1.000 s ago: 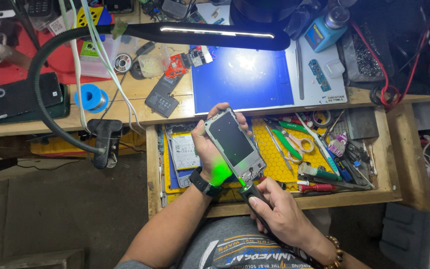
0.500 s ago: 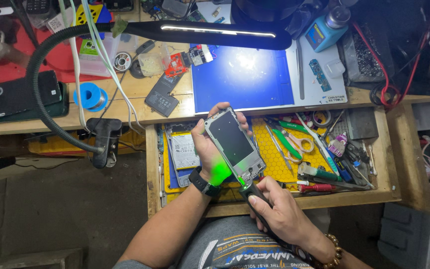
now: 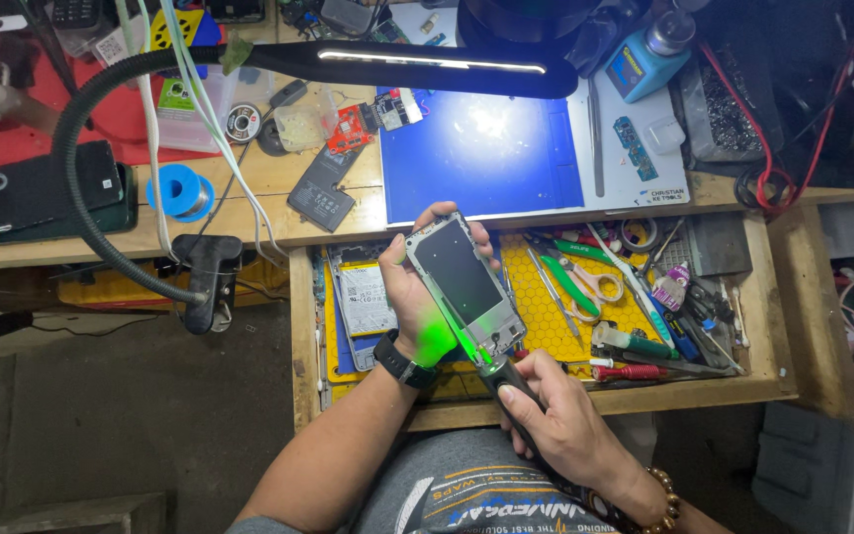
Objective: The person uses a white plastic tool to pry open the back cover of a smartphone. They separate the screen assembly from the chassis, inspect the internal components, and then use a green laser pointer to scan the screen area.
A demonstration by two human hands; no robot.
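The left hand [image 3: 417, 302], a black watch at its wrist, reaches up from the lower middle with the forearm angled up and to the right; its palm cradles the back of a slim rectangular phone frame with silver edges and a dark inner panel [image 3: 465, 282], the fingertips curled over the top edge and the thumb along the left side. The right hand [image 3: 560, 420], a beaded bracelet on its wrist, comes in from the lower right and is wrapped in a closed grip around a dark, pen-shaped hand tool with a green-glowing tip [image 3: 502, 381], whose point touches the bottom end of the phone frame. Green light spills over the heel of the left hand and the lower part of the frame. Against the frames from half a second and a second ago, both hands and the phone frame keep nearly the same pose and place, with no clear shift. The frame is tilted, its top leaning to the left, and is held above the open wooden drawer [image 3: 773, 326] under the desk's front edge, over a yellow honeycomb-pattern mat [image 3: 546, 316] strewn with tweezers and screwdrivers. On the desk top behind lies a blue work mat [image 3: 486, 168] lit by a black gooseneck lamp [image 3: 427, 64].
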